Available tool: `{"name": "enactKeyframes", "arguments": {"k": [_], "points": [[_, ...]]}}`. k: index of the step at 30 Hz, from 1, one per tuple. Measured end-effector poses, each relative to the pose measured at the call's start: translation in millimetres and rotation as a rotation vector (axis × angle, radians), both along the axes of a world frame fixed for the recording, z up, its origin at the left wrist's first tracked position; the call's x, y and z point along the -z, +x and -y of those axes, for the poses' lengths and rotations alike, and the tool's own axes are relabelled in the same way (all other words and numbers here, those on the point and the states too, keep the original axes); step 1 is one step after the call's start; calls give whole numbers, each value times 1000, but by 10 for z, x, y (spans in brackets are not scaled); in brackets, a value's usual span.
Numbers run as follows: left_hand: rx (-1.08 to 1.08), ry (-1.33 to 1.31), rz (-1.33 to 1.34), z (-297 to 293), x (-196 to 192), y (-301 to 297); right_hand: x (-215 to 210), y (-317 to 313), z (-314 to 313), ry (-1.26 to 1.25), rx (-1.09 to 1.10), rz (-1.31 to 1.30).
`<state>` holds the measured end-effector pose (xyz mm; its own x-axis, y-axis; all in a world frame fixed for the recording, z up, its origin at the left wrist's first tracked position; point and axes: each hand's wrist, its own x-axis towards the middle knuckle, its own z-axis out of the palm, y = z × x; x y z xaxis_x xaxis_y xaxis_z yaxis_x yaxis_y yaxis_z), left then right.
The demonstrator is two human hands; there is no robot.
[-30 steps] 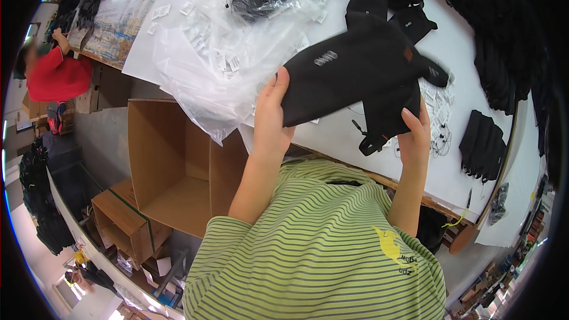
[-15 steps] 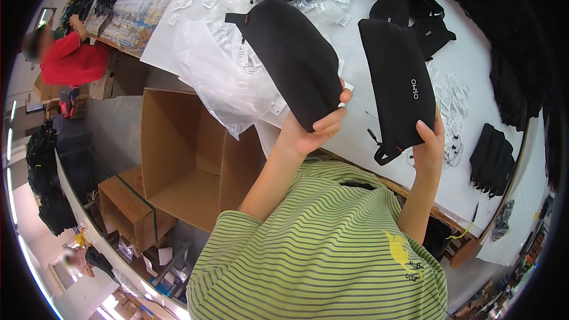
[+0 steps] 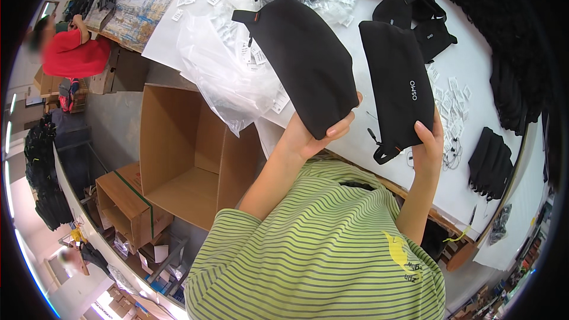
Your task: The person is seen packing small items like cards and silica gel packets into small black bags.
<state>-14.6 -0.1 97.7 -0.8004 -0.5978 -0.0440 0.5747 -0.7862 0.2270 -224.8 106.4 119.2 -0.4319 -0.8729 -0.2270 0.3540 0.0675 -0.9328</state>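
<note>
My left hand point(image 3: 323, 133) grips the lower end of a plain black zip pouch point(image 3: 308, 65), its fingers curled round the right edge. A fabric tab with a bit of orange sticks out at that pouch's upper left corner. In my right hand point(image 3: 428, 139) is a second black pouch point(image 3: 397, 77) with pale lettering, held by its lower right edge with the thumb on its face. A loop and zip pull hang at its bottom. Both pouches are above the white table point(image 3: 349, 12), side by side and apart.
Loose white tags point(image 3: 453, 106) and clear plastic bags point(image 3: 222, 77) lie on the table. More black pouches point(image 3: 491, 163) are stacked at the right, others at the back. An open cardboard box point(image 3: 189, 166) stands at left below the table edge. A person in red point(image 3: 77, 53) works far left.
The left pouch has shifted a little to the right and turned slightly in my left hand. My right hand and its pouch have barely moved.
</note>
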Motion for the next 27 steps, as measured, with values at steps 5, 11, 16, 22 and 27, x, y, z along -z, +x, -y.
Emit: {"name": "enactKeyframes", "arguments": {"k": [5,11,16,22,27], "points": [[-58,-122,256,-76,-22,29,26,-16,-13,2,-9,-4],[-17,-177,315,-174,-96,-25,91,111,122,22,52,-74],[57,-86,339,-247,-162,-62,7,290,232,-97,-17,-57],[24,-190,384,-100,-47,38,-30,310,322,-116,-93,-22],[-11,-241,429,-56,-5,65,29,421,392,-163,-144,-84]]}}
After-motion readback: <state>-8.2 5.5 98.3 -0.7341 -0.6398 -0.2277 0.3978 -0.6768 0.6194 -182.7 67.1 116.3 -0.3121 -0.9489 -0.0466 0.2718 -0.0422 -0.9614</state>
